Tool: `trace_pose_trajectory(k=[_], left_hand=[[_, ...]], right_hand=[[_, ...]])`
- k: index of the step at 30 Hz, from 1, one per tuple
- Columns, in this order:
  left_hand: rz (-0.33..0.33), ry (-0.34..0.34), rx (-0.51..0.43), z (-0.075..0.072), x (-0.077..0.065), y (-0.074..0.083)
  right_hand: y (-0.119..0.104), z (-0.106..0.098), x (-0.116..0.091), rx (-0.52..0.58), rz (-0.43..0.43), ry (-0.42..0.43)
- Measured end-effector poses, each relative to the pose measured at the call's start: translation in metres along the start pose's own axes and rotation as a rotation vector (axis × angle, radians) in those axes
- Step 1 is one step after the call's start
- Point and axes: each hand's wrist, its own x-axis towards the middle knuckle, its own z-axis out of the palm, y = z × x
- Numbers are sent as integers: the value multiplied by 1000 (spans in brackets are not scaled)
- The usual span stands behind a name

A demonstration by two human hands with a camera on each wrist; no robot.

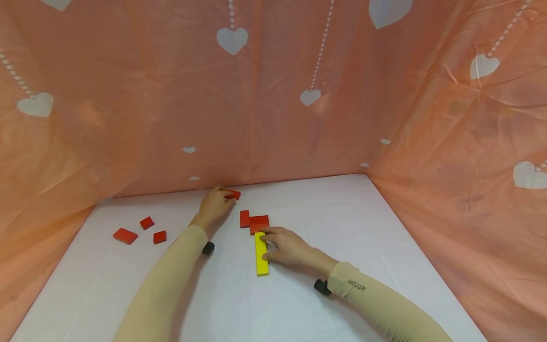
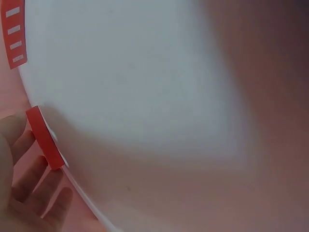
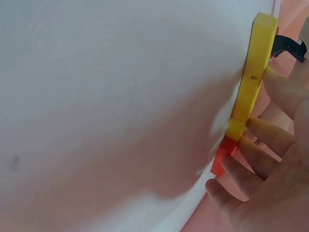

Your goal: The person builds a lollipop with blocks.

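My left hand (image 1: 214, 205) is at the far edge of the table, pinching a flat red block (image 1: 233, 194) between thumb and fingers; the left wrist view shows the same red block (image 2: 46, 137) at the fingertips. Nearer the middle, my right hand (image 1: 287, 246) rests against the right side of a long yellow block (image 1: 261, 266). Its fingers reach the far end, where the yellow meets red blocks (image 1: 259, 220). In the right wrist view, thumb and fairly straight fingers touch the yellow block (image 3: 256, 67) along one side. A red block (image 1: 244, 219) stands left of the joined reds.
At the left lie three loose red blocks: a larger flat one (image 1: 125, 236) and two small ones, an upper (image 1: 147, 223) and a lower (image 1: 160, 237). A pink curtain (image 1: 278, 142) with white hearts borders the white table (image 1: 342, 213) at the back and sides.
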Motion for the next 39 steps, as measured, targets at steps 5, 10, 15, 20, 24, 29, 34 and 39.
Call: trace_pose_trajectory(k=[5, 10, 15, 20, 24, 29, 34, 39], left_hand=[[-14, -8, -21, 2, 3, 3], [-25, -3, -52, 2, 4, 4], [-9, -7, -95, 3, 4, 2], [-11, -28, -121, 3, 5, 0], [-18, -36, -135, 2, 4, -1], [-4, -35, -159, 0, 0, -3], [21, -30, -178, -1, -3, -4], [61, -26, -194, -3, -4, 0]], right_hand=[[-1, 1, 0, 12, 8, -1], [-1, 2, 0, 9, 0, 4], [0, 1, 0, 1, -5, 4], [0, 1, 0, -8, -11, 12], [-1, 2, 0, -5, -11, 14], [-2, 2, 0, -3, 2, 7], [-2, 3, 1, -3, 6, 7], [-1, 3, 2, -27, -11, 17]])
